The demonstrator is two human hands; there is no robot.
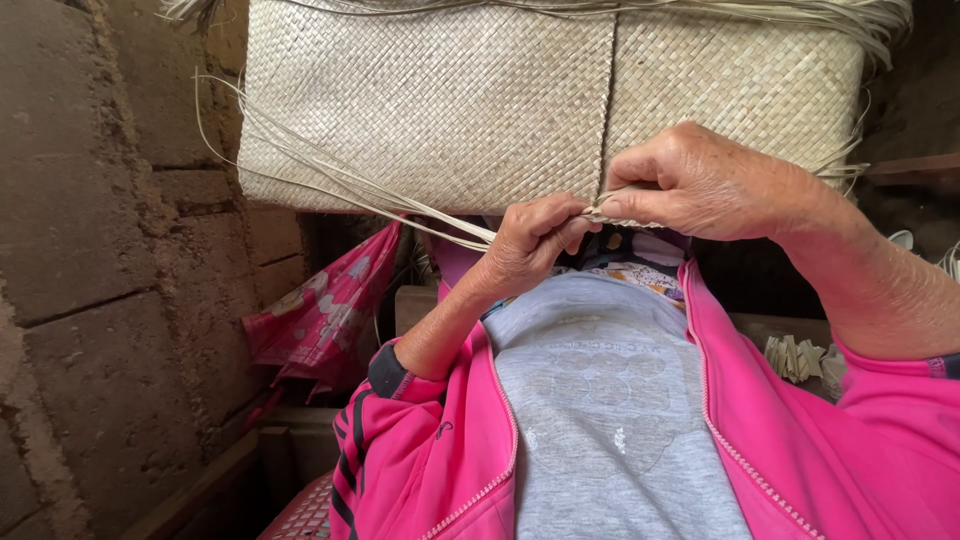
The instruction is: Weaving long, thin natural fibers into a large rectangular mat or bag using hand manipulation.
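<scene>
A large pale woven straw mat (pixel 440 100), folded or joined along a vertical seam, is held up in front of me. My left hand (pixel 530 245) pinches loose straw strips (pixel 330 175) at the mat's lower edge. My right hand (pixel 690 185) grips the same lower edge beside the seam, thumb and fingers closed on a strip end. The two hands almost touch. Long loose strips trail off to the left from the edge. I wear a pink zip jacket (pixel 440 450) over a grey shirt.
A rough earthen block wall (pixel 100 250) fills the left side. A pink patterned cloth (pixel 325 320) hangs beside it. Small folded straw pieces (pixel 795 357) lie at the right, near a wooden ledge (pixel 915 168). A red plastic woven surface (pixel 305 515) shows below.
</scene>
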